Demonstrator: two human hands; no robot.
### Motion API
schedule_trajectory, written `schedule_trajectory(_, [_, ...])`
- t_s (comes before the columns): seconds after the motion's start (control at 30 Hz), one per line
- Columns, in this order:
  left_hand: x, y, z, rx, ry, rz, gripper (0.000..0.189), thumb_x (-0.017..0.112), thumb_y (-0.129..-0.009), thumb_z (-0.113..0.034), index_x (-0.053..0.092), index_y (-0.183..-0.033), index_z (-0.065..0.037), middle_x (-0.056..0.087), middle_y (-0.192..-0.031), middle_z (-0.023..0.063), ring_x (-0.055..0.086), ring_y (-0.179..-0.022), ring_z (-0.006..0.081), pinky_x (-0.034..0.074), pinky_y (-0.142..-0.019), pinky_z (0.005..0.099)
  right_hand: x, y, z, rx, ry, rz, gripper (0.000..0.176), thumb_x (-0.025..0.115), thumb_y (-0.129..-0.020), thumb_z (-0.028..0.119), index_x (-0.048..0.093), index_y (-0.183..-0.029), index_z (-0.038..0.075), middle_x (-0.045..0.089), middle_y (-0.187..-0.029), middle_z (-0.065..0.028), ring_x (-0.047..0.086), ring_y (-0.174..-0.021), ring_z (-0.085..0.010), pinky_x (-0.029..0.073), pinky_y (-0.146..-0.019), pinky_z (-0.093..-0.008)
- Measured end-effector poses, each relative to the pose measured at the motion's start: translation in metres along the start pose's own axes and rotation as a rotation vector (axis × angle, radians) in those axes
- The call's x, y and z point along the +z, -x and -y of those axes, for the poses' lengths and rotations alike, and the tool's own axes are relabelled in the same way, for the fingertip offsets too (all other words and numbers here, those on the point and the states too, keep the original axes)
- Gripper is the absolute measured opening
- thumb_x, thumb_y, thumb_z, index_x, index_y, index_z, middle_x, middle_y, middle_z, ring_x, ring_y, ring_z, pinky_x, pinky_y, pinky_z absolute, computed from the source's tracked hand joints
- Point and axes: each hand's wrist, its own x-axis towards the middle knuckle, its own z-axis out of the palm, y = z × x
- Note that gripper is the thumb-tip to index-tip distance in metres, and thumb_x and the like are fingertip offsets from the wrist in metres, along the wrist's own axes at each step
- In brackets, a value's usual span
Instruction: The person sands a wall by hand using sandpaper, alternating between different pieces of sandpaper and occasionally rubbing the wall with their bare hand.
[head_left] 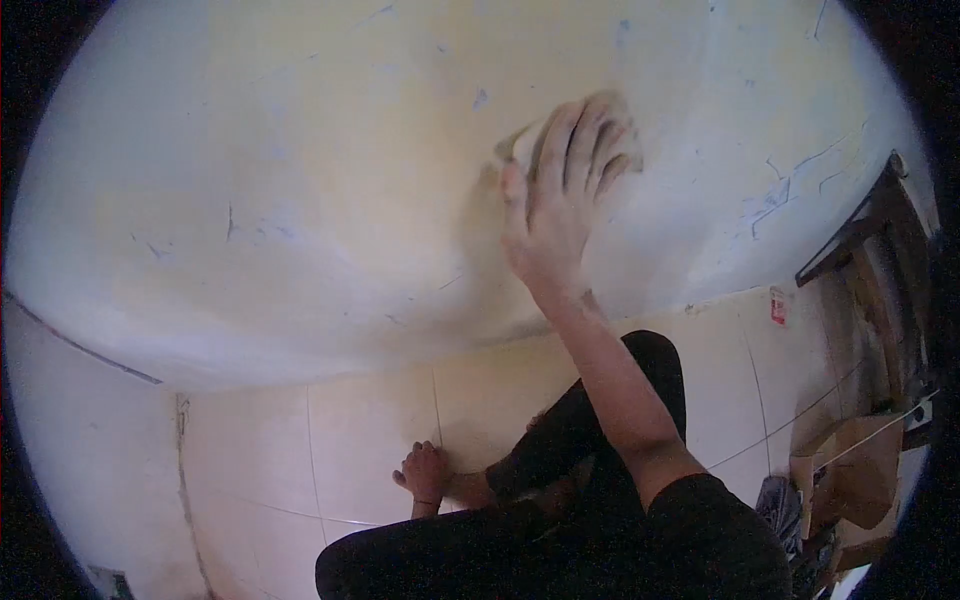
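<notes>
My right hand (565,175) presses a pale, thin sheet (522,147) flat against the wall (340,200). Its fingers are a little apart over the sheet, and corners stick out on both sides; motion blur hides whether it is paper or cloth. Yellowish and white patches, scratches and bluish chipped spots mark the wall around it. Low down, my left hand (423,472) rests by my bare ankle (470,490), over the tiled floor (370,430). Its fingers are curled in, with a thin band at the wrist; the palm side is hidden.
My bent legs in black trousers (450,550) fill the lower middle. At the right stand an open cardboard box (855,460), a dark bag (778,510) and dark wooden furniture (895,260). A red and white packet (778,305) lies near the wall's foot. Another wall (90,430) closes the left.
</notes>
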Motion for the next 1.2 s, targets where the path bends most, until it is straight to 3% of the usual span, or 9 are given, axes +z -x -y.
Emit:
schedule_trajectory(0.13, [-0.01,0.004,-0.006,0.004,0.011,-0.007,0.025,0.053,-0.082,-0.027,0.06,-0.076,-0.003,0.06,-0.085,0.0155,0.062,-0.078,0.0343,0.05,-0.07,0.0485,0.045,0.126,-0.04,-0.043,0.074,0.303,0.069,0.044,-0.094,0.034,0.019,-0.142,-0.009,0.011,-0.147,-0.0338,0.008,-0.136,-0.0521,0.003,-0.107,-0.0644])
schedule_trajectory(0.23, [-0.006,-0.003,0.0,0.013,-0.01,-0.065,0.026,0.053,-0.083,-0.028,0.059,-0.076,-0.003,0.059,-0.085,0.0157,0.062,-0.077,0.0343,0.05,-0.07,0.0482,0.055,0.145,-0.045,-0.016,0.036,0.292,0.07,0.044,-0.093,0.034,0.018,-0.142,-0.009,0.01,-0.147,-0.0349,0.007,-0.136,-0.0524,0.002,-0.106,-0.0649])
schedule_trajectory(0.37, [-0.003,0.007,0.001,0.069,0.009,-0.047,0.028,0.053,-0.083,-0.029,0.059,-0.076,-0.003,0.059,-0.084,0.0159,0.062,-0.077,0.0342,0.05,-0.069,0.0481,-0.001,0.023,-0.013,0.033,-0.136,0.036,0.07,0.043,-0.094,0.034,0.017,-0.141,-0.011,0.008,-0.147,-0.036,0.003,-0.136,-0.0539,-0.002,-0.106,-0.0647])
schedule_trajectory(0.47, [-0.001,0.004,0.003,0.076,-0.024,-0.035,0.028,0.053,-0.083,-0.03,0.059,-0.077,-0.003,0.059,-0.084,0.016,0.063,-0.076,0.0337,0.051,-0.068,0.0474,-0.001,0.016,-0.019,0.006,-0.053,0.041,0.069,0.045,-0.094,0.032,0.018,-0.141,-0.012,0.008,-0.146,-0.0374,0.003,-0.136,-0.0548,-0.001,-0.106,-0.065])
schedule_trajectory(0.6, [-0.019,0.0,-0.006,0.043,-0.061,0.092,0.025,0.054,-0.085,-0.031,0.059,-0.081,-0.006,0.06,-0.086,0.0135,0.064,-0.076,0.0319,0.052,-0.067,0.0446,0.037,0.132,-0.046,-0.071,0.097,0.352,0.07,0.046,-0.093,0.032,0.02,-0.14,-0.012,0.01,-0.145,-0.0389,0.003,-0.135,-0.0563,0.0,-0.106,-0.0655])
schedule_trajectory(0.87, [0.001,0.002,0.0,0.048,-0.04,0.005,0.027,0.053,-0.083,-0.028,0.061,-0.078,-0.003,0.06,-0.082,0.0153,0.063,-0.073,0.033,0.052,-0.067,0.0472,0.001,0.026,-0.025,0.055,-0.031,0.042,0.067,0.041,-0.096,0.032,0.016,-0.142,-0.009,0.006,-0.148,-0.0338,0.002,-0.138,-0.0507,0.001,-0.107,-0.0632])
schedule_trajectory(0.97, [-0.004,0.001,-0.001,0.072,-0.008,-0.04,0.026,0.053,-0.083,-0.027,0.061,-0.079,-0.003,0.059,-0.081,0.0151,0.063,-0.073,0.0331,0.051,-0.067,0.0473,0.022,0.084,-0.043,0.032,0.027,0.244,0.068,0.039,-0.096,0.033,0.012,-0.143,-0.008,0.005,-0.149,-0.0322,0.001,-0.138,-0.0509,0.001,-0.108,-0.062])
schedule_trajectory(1.1, [-0.003,0.002,0.002,0.058,-0.003,-0.027,0.024,0.054,-0.081,-0.026,0.061,-0.08,-0.003,0.059,-0.082,0.0154,0.062,-0.072,0.0335,0.051,-0.068,0.0467,0.056,0.151,-0.062,-0.004,0.046,0.193,0.068,0.038,-0.096,0.033,0.012,-0.144,-0.007,0.005,-0.15,-0.03,0.001,-0.138,-0.0509,0.002,-0.109,-0.0605])
schedule_trajectory(1.2, [-0.006,0.004,0.0,0.043,-0.015,-0.036,0.024,0.054,-0.081,-0.026,0.061,-0.08,-0.003,0.059,-0.083,0.0158,0.063,-0.073,0.0342,0.051,-0.069,0.0466,0.011,0.055,-0.028,0.077,-0.088,0.086,0.068,0.039,-0.096,0.034,0.012,-0.144,-0.007,0.005,-0.15,-0.0309,0.001,-0.137,-0.0518,0.002,-0.109,-0.0603])
